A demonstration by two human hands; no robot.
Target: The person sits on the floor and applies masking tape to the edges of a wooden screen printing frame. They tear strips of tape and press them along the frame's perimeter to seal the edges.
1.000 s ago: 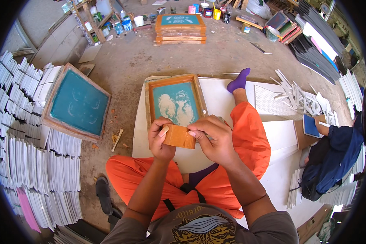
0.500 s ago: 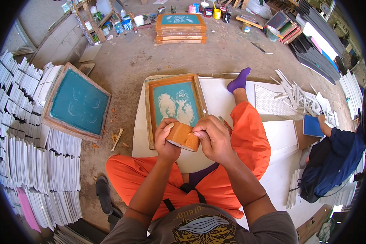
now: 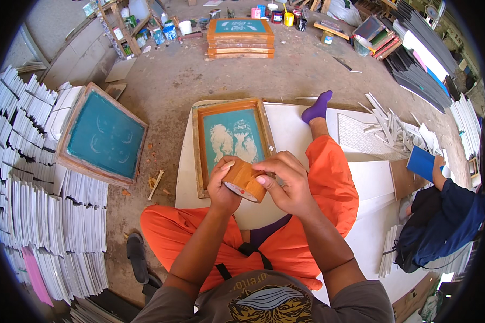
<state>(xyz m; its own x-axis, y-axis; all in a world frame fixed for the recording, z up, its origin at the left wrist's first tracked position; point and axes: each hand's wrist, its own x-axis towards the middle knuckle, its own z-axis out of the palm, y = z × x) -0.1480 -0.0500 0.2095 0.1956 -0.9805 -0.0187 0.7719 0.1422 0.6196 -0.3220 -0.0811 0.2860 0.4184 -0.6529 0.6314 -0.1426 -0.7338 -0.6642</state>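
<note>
A wide roll of brown packing tape (image 3: 241, 177) is in my left hand (image 3: 222, 189), whose fingers wrap round its left side. At the roll's right side is my right hand (image 3: 290, 185), thumb and forefinger pinched against the tape surface. Whether a loose tape end lies between them is too small to tell. Just beyond both hands, a wooden-framed printing screen (image 3: 198, 161) with teal mesh and pale shapes rests on a white board (image 3: 285, 124). My hands hide its lower right part.
Another teal screen (image 3: 103, 137) leans by stacked white sheets (image 3: 54, 220) at left. Several stacked screens (image 3: 240, 48) stand ahead, with paint containers (image 3: 289, 19) behind. White offcuts (image 3: 396, 129) lie right. At far right, a person (image 3: 442, 215) in dark blue holds a blue panel (image 3: 421, 162).
The tape roll has turned slightly in my left hand, showing more of its white inner side. My right fingers have shifted along it. The person at right has lifted and tilted the blue panel.
</note>
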